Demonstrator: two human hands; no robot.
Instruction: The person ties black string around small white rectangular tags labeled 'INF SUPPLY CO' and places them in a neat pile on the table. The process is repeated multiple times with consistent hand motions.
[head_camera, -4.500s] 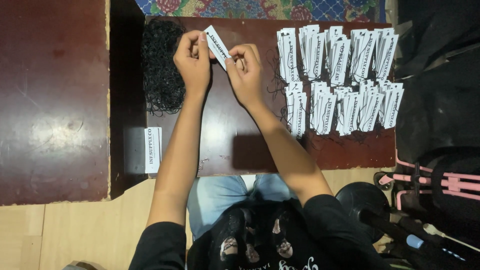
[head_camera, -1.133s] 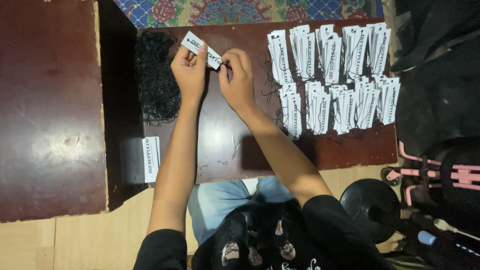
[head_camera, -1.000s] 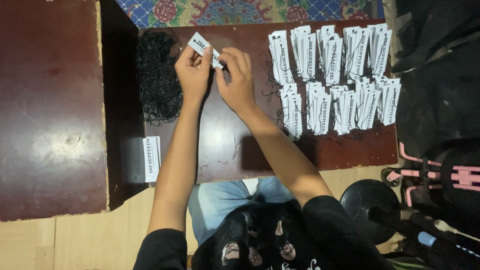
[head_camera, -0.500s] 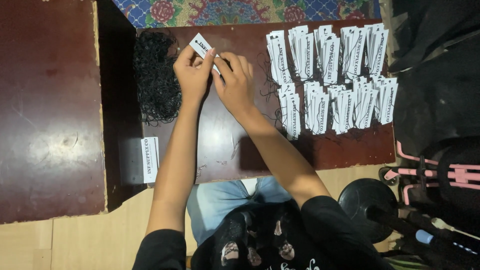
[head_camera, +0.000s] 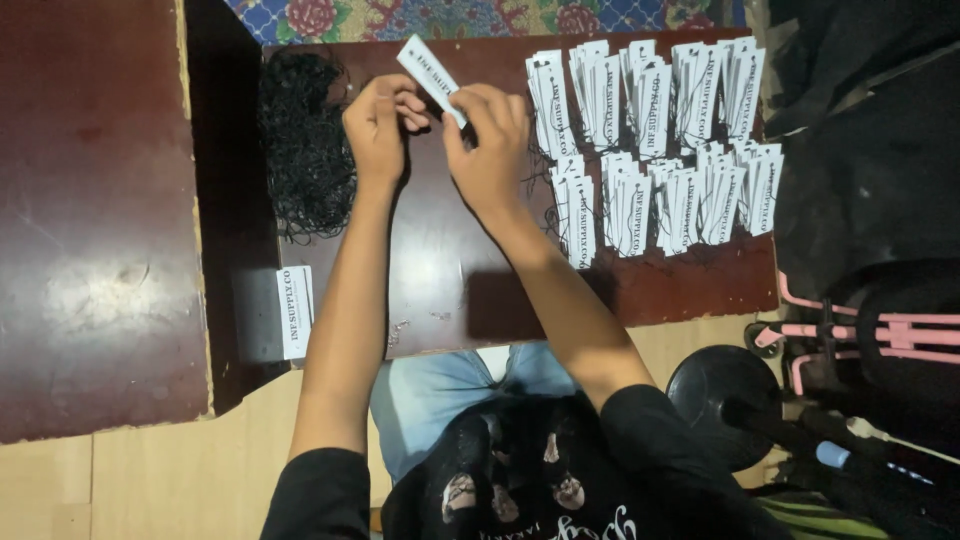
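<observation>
Your left hand (head_camera: 378, 125) and right hand (head_camera: 492, 140) are meeting at the far middle of the table (head_camera: 440, 270), fingers curled narrow and together pinching a white paper tag (head_camera: 432, 78) that is tilting up and away from you. A heap of black string (head_camera: 305, 150) is lying just left of your left hand. Rows of finished tags (head_camera: 655, 140) are spreading right of your right hand. One spare tag (head_camera: 295, 312) is sitting at the near left edge.
</observation>
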